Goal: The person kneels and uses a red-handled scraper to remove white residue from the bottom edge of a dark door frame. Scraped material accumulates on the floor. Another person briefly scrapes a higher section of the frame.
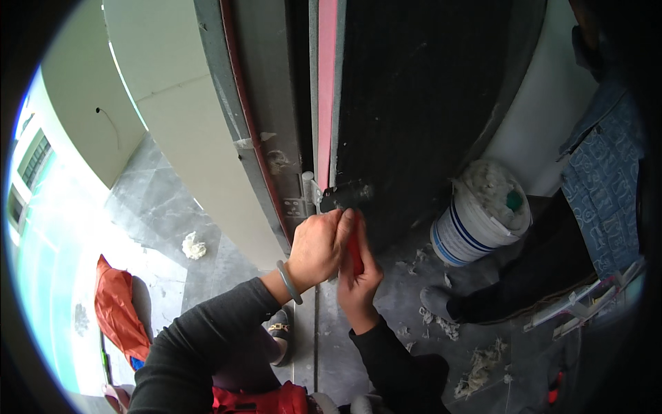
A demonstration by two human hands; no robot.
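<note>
Both hands meet on a red-handled hand tool (355,252), seemingly a scraper, whose dark head lies against the edge of a dark door (414,124). My right hand (363,282) is wrapped around the red handle. Higher up, at the base of the head, my left hand (316,247) grips the same tool with its thumb and fingers; a grey bangle circles that wrist. Just left of the head is a metal hinge (309,189), joining the door to its frame (264,150). A pink strip (326,93) runs down the door edge above it. The tool's working edge is hidden.
A white bucket (465,230) full of fluffy whitish waste stands at right. Beside it, another person's dark-trousered leg (496,290) and metal ladder parts (584,305) show. Fibre scraps (481,368) litter the tiled floor. An orange bag (118,305) lies at left.
</note>
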